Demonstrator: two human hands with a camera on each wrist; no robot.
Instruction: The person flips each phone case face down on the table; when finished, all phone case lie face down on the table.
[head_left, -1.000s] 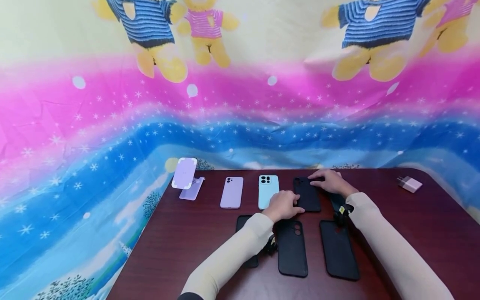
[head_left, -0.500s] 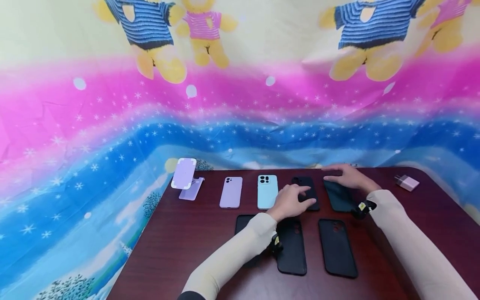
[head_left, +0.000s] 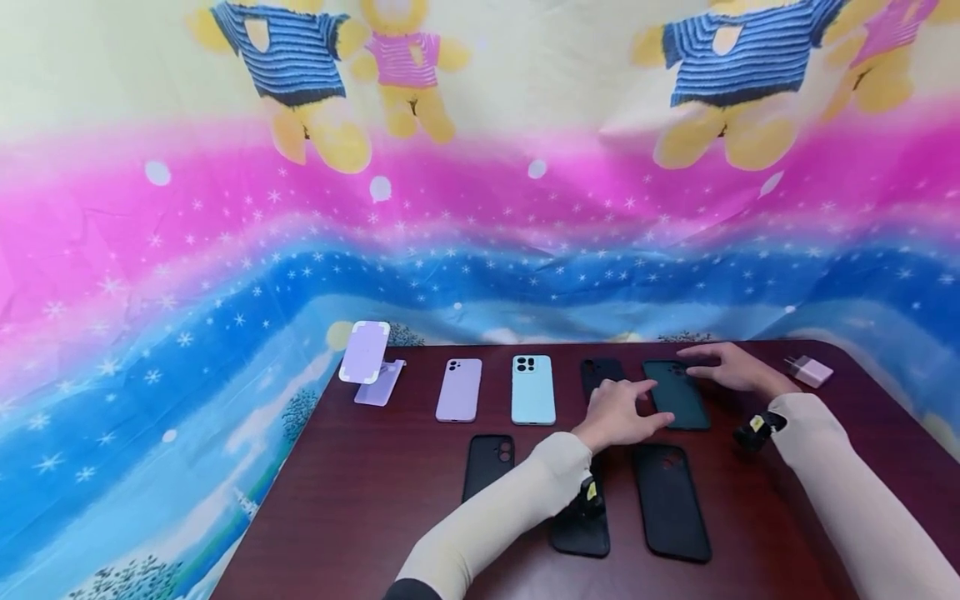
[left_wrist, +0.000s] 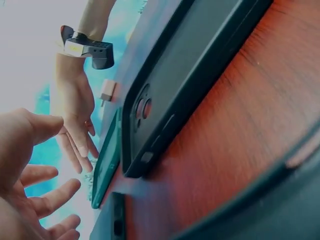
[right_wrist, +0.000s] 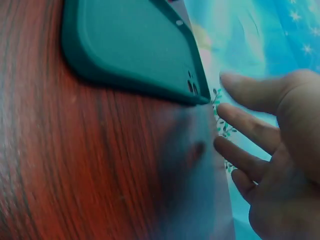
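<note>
My left hand hovers with thumb and fingers spread between a black phone case, partly hidden behind it, and a dark green phone case. My right hand is at the green case's upper right corner, fingers extended; in the right wrist view a gap separates the fingers from the green case. Neither hand holds anything. Nearer the body lie three black cases: one at left, a middle one partly under my left forearm, and one at right.
A lilac phone case and a mint phone case lie in the back row. A lilac folding stand stands at the back left. A charger plug lies at the right. A printed cloth hangs behind the table.
Both hands have moved right, from the black case in the back row to around the green case. The green case, mostly covered before, now shows. The cases appear to stay in place.
</note>
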